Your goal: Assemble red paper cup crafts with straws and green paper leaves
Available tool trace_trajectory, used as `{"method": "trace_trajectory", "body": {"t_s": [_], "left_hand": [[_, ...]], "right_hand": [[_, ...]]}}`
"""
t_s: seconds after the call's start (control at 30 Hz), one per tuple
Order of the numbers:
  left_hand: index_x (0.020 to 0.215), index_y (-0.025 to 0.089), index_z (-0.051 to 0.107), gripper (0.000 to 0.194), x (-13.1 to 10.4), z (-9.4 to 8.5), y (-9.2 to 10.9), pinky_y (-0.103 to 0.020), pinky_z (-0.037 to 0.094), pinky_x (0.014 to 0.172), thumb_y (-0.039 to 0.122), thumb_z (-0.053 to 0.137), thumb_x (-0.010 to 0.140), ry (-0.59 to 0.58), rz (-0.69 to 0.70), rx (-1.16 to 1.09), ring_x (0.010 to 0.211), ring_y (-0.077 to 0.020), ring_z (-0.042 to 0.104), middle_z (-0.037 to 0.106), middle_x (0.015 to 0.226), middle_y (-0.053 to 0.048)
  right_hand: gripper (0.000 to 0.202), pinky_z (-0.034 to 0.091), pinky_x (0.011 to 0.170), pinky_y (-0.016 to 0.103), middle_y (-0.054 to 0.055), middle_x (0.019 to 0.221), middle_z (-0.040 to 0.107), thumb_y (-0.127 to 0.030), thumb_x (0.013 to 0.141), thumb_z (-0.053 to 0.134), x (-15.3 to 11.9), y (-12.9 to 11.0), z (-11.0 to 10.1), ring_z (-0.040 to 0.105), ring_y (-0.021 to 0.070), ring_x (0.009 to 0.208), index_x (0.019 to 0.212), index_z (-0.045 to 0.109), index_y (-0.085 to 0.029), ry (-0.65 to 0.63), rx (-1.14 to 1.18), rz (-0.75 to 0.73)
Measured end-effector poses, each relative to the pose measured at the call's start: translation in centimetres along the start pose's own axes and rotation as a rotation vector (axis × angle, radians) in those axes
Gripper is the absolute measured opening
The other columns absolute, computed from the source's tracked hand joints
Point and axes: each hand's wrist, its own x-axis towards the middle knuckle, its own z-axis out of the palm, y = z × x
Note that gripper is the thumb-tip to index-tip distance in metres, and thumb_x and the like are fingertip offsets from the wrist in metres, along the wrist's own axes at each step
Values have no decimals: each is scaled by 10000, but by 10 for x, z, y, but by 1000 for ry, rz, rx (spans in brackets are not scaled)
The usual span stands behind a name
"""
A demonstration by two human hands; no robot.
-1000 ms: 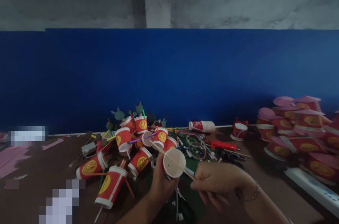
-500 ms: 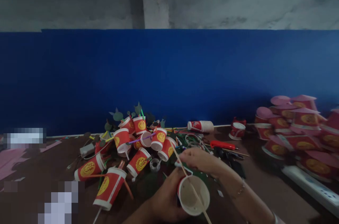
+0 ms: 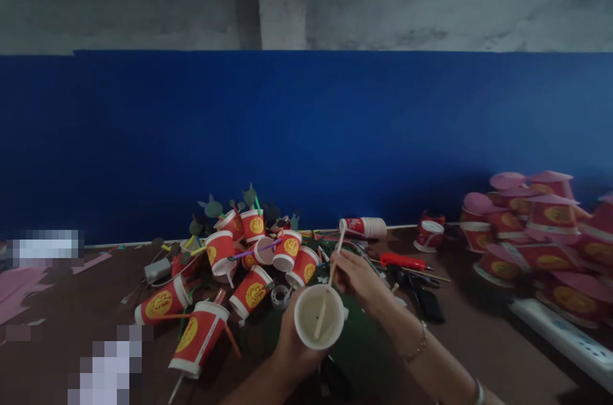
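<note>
A paper cup (image 3: 306,317) is held in my left hand (image 3: 290,349), its open mouth turned up toward me. My left fingers wrap round its side, and part of them is hidden behind it. My right hand (image 3: 358,277) pinches a thin wooden stick (image 3: 336,252) just beyond the cup's far rim. The stick's lower end lies inside the cup, and its upper end rises above my right fingers. Small dark spots show on the cup's inner surface.
Red cups with straws (image 3: 256,293) are heaped at left. A stack of cups (image 3: 366,227), a red cutter (image 3: 402,261) and a black object (image 3: 428,303) lie beyond my right hand. Pink-topped cups (image 3: 550,216) and a power strip (image 3: 565,335) are at right.
The cup has moved up and left with my left hand. The stick, earlier reaching across and past the near rim, now ends inside the cup; my right hand has shifted slightly right.
</note>
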Motion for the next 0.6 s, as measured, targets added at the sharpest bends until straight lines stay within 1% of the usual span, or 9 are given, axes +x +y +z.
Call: {"method": "trace_trajectory", "body": {"t_s": [0.07, 0.13, 0.2, 0.23, 0.3, 0.37, 0.5, 0.53, 0.6], "left_hand": [[1132, 184, 538, 571, 1, 0, 7, -419, 517, 836, 411, 730, 644, -44, 20, -26, 945, -290, 610, 625, 1064, -134], [1117, 171, 532, 583, 2, 0, 15, -399, 520, 819, 437, 727, 637, -74, 20, -51, 917, -277, 621, 630, 1037, -135], [1110, 170, 521, 576, 4, 0, 19, -391, 514, 823, 439, 724, 643, -73, 18, -59, 906, -266, 626, 630, 1026, -132], [1108, 171, 517, 566, 5, 0, 19, -386, 510, 829, 424, 726, 647, -76, 21, -51, 907, -262, 625, 627, 1028, -129], [1125, 177, 504, 553, 6, 1, 16, -377, 507, 831, 360, 730, 655, -73, 28, -18, 917, -254, 620, 619, 1037, -119], [1160, 196, 487, 568, 8, 0, 10, -368, 508, 827, 281, 734, 656, -31, 37, 28, 935, -246, 612, 609, 1058, -100], [1198, 225, 481, 635, 10, -2, 0, -378, 487, 879, 207, 760, 628, 70, 37, 109, 1023, -262, 585, 588, 1138, -90], [1195, 219, 484, 640, 10, -3, -1, -379, 485, 882, 206, 766, 621, 84, 30, 119, 1027, -266, 585, 590, 1140, -94], [1185, 202, 486, 651, 11, -3, -1, -381, 484, 880, 215, 781, 605, 107, 1, 122, 1022, -271, 585, 594, 1129, -102]], "right_hand": [[376, 264, 373, 175, -74, 507, 413, -565, 789, 464, 4, -3, -18, 355, 53, 392, 678, 380, -216, 119, 24, -37], [368, 282, 364, 183, -65, 501, 448, -543, 748, 551, 8, -6, -40, 388, 64, 394, 665, 427, -207, 359, 24, -126], [356, 318, 376, 185, -58, 496, 469, -512, 756, 584, 11, -9, -60, 416, 72, 407, 644, 442, -206, 571, -40, -272], [357, 312, 369, 185, -57, 491, 473, -508, 763, 587, 11, -11, -67, 413, 71, 401, 636, 446, -205, 648, -28, -326], [342, 313, 367, 180, -59, 494, 480, -495, 767, 602, 10, -14, -75, 417, 69, 401, 643, 476, -202, 706, 54, -388], [317, 314, 367, 174, -58, 511, 492, -480, 755, 632, 7, -19, -74, 429, 67, 414, 665, 522, -196, 645, 156, -395], [275, 317, 367, 179, -26, 575, 558, -444, 735, 673, -9, -34, -59, 463, 69, 443, 752, 608, -177, 344, 256, -339], [271, 307, 358, 178, -21, 602, 583, -422, 738, 677, -14, -38, -56, 458, 63, 431, 842, 631, -176, 283, 248, -319], [396, 275, 334, 172, -46, 561, 581, -364, 754, 677, -24, -46, -51, 420, 56, 377, 1110, 590, -211, 183, 204, -277]]}}
